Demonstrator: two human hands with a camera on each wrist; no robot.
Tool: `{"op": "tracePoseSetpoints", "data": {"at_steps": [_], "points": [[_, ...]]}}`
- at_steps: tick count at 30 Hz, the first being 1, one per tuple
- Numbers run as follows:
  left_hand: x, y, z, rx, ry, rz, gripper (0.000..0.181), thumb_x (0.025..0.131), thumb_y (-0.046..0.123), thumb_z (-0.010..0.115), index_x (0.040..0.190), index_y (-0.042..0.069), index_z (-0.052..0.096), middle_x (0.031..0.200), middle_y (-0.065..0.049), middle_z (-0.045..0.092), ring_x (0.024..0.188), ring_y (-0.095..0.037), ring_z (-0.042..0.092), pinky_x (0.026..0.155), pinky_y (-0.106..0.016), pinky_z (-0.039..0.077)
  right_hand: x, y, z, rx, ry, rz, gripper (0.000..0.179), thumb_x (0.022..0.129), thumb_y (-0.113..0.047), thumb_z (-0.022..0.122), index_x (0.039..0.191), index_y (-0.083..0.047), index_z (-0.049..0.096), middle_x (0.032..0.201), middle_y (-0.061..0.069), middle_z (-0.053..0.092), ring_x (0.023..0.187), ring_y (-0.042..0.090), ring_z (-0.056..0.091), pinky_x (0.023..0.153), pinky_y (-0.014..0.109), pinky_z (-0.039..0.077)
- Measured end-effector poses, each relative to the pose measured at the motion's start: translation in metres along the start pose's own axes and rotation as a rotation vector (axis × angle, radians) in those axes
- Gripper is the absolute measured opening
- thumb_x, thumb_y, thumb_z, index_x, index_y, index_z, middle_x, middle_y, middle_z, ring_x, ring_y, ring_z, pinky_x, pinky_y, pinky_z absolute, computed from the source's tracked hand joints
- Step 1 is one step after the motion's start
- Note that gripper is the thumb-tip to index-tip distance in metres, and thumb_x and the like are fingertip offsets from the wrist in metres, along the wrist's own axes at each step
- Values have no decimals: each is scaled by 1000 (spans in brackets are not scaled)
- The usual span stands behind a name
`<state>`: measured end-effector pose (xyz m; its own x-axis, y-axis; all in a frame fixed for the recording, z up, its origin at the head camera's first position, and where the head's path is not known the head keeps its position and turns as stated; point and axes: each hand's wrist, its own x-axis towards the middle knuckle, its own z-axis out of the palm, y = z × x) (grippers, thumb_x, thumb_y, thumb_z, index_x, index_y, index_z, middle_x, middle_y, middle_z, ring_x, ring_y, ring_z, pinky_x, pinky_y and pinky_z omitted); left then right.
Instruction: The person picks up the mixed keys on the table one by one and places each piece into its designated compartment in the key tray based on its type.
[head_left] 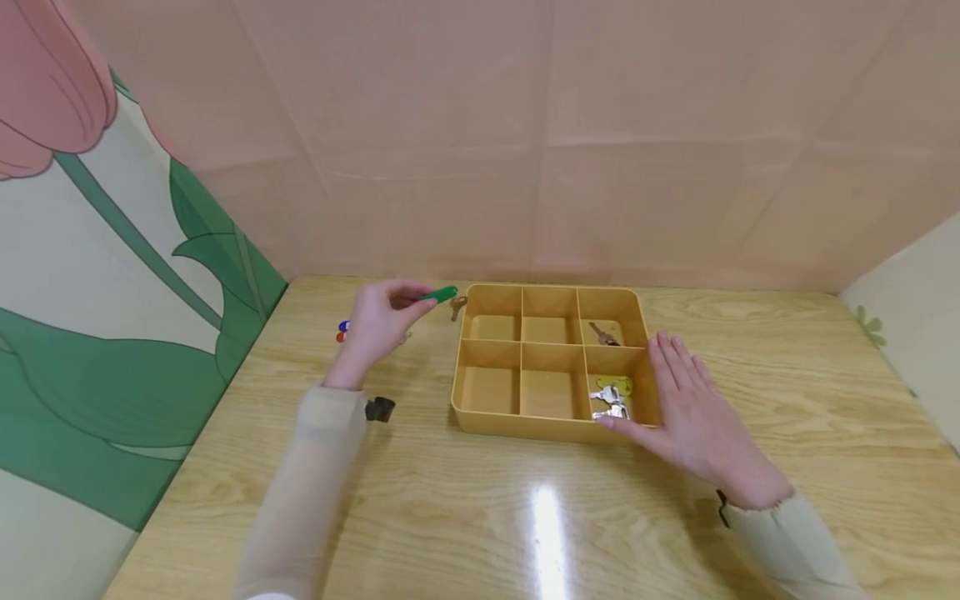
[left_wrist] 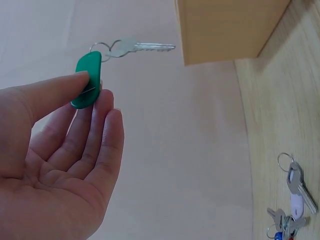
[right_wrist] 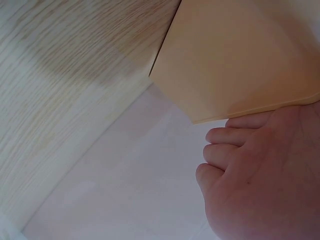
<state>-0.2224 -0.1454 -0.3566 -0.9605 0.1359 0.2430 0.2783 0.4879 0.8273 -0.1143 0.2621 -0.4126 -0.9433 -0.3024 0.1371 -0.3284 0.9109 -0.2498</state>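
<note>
My left hand pinches a green key tag between thumb and fingers, just left of a yellow-orange divided box. From the tag's ring hangs a metal key, close to the box's left wall. My right hand rests on the box's right edge with straight fingers, its thumb over the front rim. Inside the front right compartment lie silver keys with a yellow tag. Another key with a dark end lies in the back right compartment.
Several loose keys lie on the wooden table left of the box, among them a pale tag, a blue tag and a red tag. A pinkish wall stands behind the table.
</note>
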Motion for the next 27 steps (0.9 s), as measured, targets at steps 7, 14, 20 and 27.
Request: {"op": "tracePoseSetpoints", "data": {"at_steps": [7, 14, 20, 27], "points": [[2, 6, 4, -16, -8, 15, 17, 95, 16, 75, 110, 8, 76, 101, -3, 74, 90, -19, 69, 81, -35, 57, 0, 0, 0, 6, -1, 4, 121, 87, -73, 63, 160, 3, 4, 167, 21, -1, 153, 35, -3, 122, 52, 1], [5, 12, 8, -35, -11, 36, 15, 95, 15, 75, 109, 8, 77, 99, -3, 73, 88, -19, 69, 81, -34, 57, 0, 0, 0, 7, -6, 6, 121, 88, -72, 62, 161, 0, -1, 167, 20, -2, 153, 36, -3, 122, 52, 1], [6, 18, 12, -48, -22, 52, 14, 95, 14, 76, 108, 8, 77, 98, -2, 74, 87, -17, 69, 80, -33, 57, 0, -1, 0, 6, -4, 2, 121, 88, -72, 63, 161, 1, -1, 167, 21, -2, 153, 35, -4, 122, 52, 1], [8, 24, 18, -58, -43, 73, 13, 95, 14, 76, 107, 9, 77, 98, -1, 74, 86, -17, 69, 79, -33, 57, 0, -1, 0, 11, -5, 4, 121, 88, -72, 63, 161, 0, -2, 167, 20, -2, 153, 30, -8, 122, 51, 1]]}}
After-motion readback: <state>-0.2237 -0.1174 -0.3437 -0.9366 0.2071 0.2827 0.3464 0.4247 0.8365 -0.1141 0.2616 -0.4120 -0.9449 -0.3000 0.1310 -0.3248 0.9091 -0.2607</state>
